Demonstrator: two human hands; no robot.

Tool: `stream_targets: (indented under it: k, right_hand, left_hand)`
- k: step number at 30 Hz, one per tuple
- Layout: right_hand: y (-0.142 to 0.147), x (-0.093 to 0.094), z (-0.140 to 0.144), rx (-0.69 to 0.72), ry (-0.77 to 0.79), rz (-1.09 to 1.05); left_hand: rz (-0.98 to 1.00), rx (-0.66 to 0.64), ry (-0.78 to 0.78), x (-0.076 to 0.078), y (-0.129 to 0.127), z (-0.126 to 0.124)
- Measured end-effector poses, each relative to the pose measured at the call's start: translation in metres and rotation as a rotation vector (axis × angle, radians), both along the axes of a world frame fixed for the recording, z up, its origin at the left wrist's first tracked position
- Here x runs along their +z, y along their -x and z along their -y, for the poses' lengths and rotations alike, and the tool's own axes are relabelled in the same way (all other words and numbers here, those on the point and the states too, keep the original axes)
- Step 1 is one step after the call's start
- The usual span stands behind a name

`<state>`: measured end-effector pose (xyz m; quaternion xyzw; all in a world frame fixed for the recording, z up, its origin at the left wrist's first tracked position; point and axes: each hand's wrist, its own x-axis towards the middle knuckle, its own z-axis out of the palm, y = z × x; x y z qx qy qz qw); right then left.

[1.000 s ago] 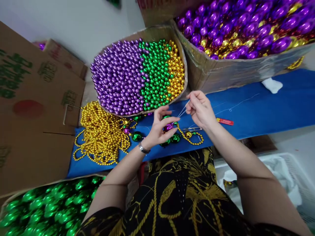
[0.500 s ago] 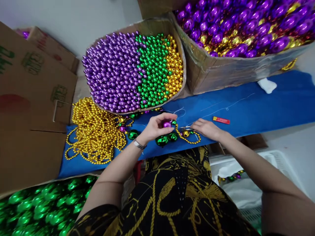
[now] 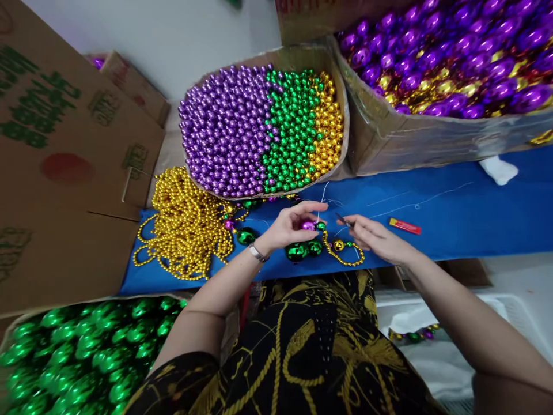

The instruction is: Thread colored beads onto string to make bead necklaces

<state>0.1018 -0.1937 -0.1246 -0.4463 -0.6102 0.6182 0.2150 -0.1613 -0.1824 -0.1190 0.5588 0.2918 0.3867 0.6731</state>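
My left hand, with a metal watch band at its wrist, is curled round a purple bead on a bead string. A small green bead sits just past its fingertips, and a white thread stands up there. In my right hand is a pair of small scissors, dark blades pointing left toward the beads. Below the hands, large green beads and a loop of small gold beads with a larger gold bead rest on the blue cloth.
A box of purple, green and gold beads stands behind my hands. A pile of gold bead strings lies left. Farther right are a red-and-yellow packet, a white cloth and a carton of purple ornaments.
My right hand has lifted off the cloth and now shows the scissors raised, blades up and left. The left hand stays at the beads with its forefinger raised more. The whole view has shifted.
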Motion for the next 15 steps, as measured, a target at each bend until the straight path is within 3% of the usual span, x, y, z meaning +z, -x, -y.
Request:
stream_targets:
  k: [3,7,12,15]
  right_hand:
    - [0.013,0.012,-0.008,0.149,-0.149,0.106]
    - [0.017,0.016,-0.016,0.231,-0.208,0.178]
    - [0.021,0.018,-0.016,0.25,-0.238,0.164]
    - [0.018,0.018,-0.013,0.184,-0.266,0.161]
  left_hand:
    - [-0.017,-0.049,-0.01,0.002,0.001,-0.001]
    - [-0.033,-0.076,-0.033,0.003,0.001,-0.002]
    - [-0.055,-0.104,-0.066,0.006,-0.003,-0.003]
    - [-0.061,-0.112,-0.066,0.006,-0.004,-0.003]
